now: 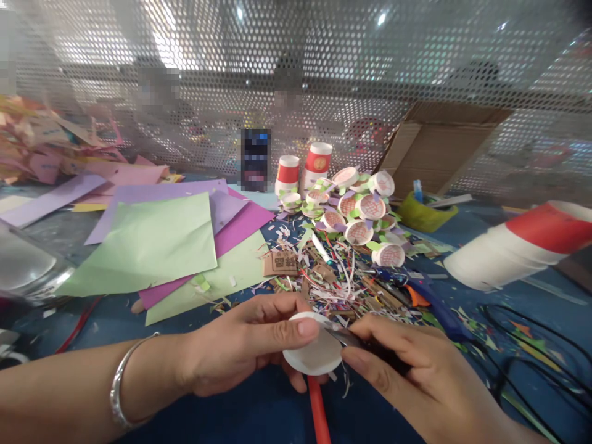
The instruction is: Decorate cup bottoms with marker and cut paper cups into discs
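My left hand (245, 345) is closed round a white paper cup (312, 348), its round bottom facing me, thumb across the top. My right hand (407, 376) is closed on dark-handled scissors (351, 338), whose blades meet the cup's right edge. A red strip (318, 413) hangs down below the cup. A silver bangle (121, 385) circles my left wrist. Paper shreds (337, 283) lie just beyond both hands.
Green, purple and pink paper sheets (152, 246) lie at the left. A pile of decorated cup pieces (361, 209) and two red-and-white cups (300, 169) stand behind. A stack of cups (518, 246) lies at right, beside black cables (522, 333). Cardboard (439, 148) leans on a mesh screen.
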`<state>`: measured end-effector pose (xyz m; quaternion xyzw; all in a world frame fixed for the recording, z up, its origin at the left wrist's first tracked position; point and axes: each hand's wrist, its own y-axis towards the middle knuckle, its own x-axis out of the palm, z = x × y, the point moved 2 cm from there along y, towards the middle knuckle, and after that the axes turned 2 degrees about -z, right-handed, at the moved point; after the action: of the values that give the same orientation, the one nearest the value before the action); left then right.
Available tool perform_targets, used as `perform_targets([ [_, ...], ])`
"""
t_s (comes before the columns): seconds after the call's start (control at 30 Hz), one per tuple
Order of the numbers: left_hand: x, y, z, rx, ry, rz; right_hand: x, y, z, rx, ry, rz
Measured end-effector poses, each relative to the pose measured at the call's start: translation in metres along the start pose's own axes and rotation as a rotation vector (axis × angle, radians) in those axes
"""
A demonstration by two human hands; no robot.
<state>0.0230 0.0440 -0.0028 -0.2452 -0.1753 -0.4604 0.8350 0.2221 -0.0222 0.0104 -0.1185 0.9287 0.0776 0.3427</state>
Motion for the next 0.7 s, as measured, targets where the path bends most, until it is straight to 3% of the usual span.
perform_targets([
  [0.4, -0.002, 0.000, 0.001, 0.024, -0.126, 0.019, 0.000, 0.002, 0.012, 0.204, 0.275, 0.001],
  [0.7, 0.000, 0.000, 0.007, 0.190, 0.006, 0.020, 0.005, 0.006, 0.013, 0.256, 0.481, 0.022],
])
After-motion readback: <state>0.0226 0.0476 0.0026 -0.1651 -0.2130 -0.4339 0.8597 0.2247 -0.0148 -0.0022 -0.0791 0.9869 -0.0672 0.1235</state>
